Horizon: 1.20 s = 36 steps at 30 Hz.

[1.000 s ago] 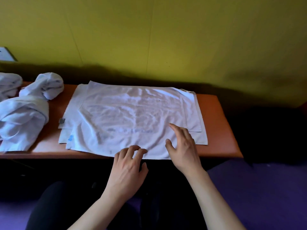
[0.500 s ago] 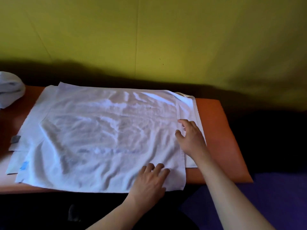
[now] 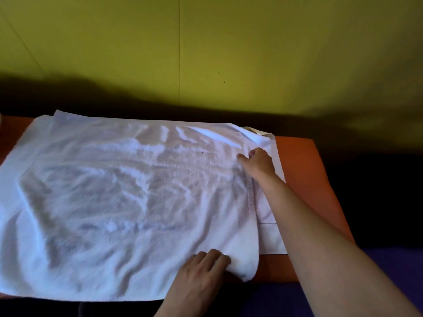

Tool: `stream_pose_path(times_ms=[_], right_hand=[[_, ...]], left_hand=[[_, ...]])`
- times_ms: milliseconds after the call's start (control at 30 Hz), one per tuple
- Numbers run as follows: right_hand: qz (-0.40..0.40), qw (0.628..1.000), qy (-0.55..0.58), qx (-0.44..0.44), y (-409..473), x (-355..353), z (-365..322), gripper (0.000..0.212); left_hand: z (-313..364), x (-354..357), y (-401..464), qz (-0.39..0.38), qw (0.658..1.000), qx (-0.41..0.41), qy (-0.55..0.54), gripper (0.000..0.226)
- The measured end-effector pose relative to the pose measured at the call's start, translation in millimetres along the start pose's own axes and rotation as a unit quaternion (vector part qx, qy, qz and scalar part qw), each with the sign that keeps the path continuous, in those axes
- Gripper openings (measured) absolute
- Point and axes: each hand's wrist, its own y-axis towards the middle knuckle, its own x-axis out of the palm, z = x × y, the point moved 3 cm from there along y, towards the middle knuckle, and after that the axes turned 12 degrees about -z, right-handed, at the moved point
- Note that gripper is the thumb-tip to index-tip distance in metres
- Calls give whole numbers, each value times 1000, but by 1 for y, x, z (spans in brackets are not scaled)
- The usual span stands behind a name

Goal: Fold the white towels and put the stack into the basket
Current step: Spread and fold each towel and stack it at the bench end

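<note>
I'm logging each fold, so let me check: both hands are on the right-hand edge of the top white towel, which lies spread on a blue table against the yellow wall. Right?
Not quite: the table is orange, not blue, as the head view shows. The rest holds: the left hand and right hand are at the right-hand edge of the top white towel, spread out before the yellow wall.

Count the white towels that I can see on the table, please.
2 at least: the top towel spread over the table, and a lower towel showing at its right edge. More layers may lie hidden beneath.
</note>
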Motion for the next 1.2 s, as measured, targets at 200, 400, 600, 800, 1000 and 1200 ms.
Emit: stream_pose_path(times_ms=[200,400,600,800,1000,1200], right_hand=[[15,995,91,30,20,3,-3,34],[51,977,208,-15,26,-11,-7,18],[113,940,317,-47,9,-47,-10,12],[-48,899,434,-26,9,-47,-10,34],[-16,878,475,-52,-14,-19,-87,35],[31,920,356,-158,-34,34,-196,17]], left_hand=[[10,-18,2,2,992,-75,-106,25],[-17,20,-12,-80,905,-311,-279,56],[-19,80,-16,16,925,-267,-268,71],[37,-106,-10,52,916,-234,-323,17],[-19,-129,-71,124,844,-310,-420,13],[-59,-171,-116,199,806,-332,-447,21]])
